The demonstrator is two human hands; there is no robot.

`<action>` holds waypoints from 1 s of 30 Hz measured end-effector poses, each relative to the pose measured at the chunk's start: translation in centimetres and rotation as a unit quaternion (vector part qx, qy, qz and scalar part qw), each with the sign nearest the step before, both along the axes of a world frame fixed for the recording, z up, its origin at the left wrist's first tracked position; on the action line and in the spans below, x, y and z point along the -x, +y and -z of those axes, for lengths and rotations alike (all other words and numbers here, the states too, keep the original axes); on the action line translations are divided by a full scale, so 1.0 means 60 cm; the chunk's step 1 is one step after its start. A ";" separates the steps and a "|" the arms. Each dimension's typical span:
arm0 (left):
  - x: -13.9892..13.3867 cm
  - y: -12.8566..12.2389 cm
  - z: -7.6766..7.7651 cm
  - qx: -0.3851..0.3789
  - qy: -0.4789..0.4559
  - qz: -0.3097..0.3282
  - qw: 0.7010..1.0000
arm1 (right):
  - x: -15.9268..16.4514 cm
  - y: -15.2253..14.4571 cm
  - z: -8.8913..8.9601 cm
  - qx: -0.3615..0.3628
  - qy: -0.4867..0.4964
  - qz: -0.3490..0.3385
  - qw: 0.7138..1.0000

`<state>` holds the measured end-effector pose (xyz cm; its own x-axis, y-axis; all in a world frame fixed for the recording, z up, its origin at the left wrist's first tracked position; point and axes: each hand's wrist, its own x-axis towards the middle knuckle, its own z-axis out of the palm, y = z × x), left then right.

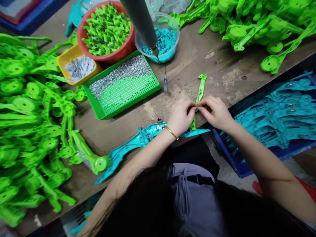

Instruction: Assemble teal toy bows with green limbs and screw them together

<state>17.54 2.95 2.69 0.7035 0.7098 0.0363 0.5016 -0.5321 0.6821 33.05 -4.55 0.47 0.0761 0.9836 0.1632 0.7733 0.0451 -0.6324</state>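
My left hand (182, 115), with a gold bangle at the wrist, has its fingers closed in a pinch. My right hand (214, 111) pinches too, and the fingertips of both meet over a slim green plastic part (201, 86). Whatever is between the fingertips is too small to make out. The green part's hooked end points away from me, and its lower end reaches a long blue plastic shell (125, 148). Thin red wires run along that shell, which lies partly under my left wrist. A small screwdriver (165, 85) with a clear blue handle lies beyond my left hand.
A green tray (106, 113) of screws, a yellow bin (64, 76) of grey pieces, a red bowl (81, 36) and a clear tub (176, 36) stand behind. Green parts pile up left (24, 105) and right (247, 26). A grey post (140, 23) rises there. Blue shells fill a crate (223, 154).
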 end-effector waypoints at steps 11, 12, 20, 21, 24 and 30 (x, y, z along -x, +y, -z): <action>0.023 -0.040 0.016 -0.147 0.102 0.031 0.983 | 0.005 0.003 -0.009 0.014 -0.112 -0.024 0.993; 0.023 -0.041 0.017 -0.152 0.104 0.032 0.982 | 0.004 0.002 -0.010 0.014 -0.100 -0.024 0.995; 0.024 -0.041 0.018 -0.174 0.104 0.029 0.979 | -0.008 -0.001 -0.005 -0.013 0.027 -0.045 0.999; 0.024 -0.041 0.018 -0.173 0.107 0.029 0.979 | -0.009 0.000 -0.004 -0.010 0.032 -0.041 0.999; 0.024 -0.042 0.020 -0.174 0.113 0.026 0.978 | -0.007 0.002 -0.001 0.002 0.030 -0.028 0.999; 0.023 -0.045 0.019 -0.172 0.127 0.027 0.977 | 0.005 0.004 0.001 0.029 -0.042 -0.005 0.999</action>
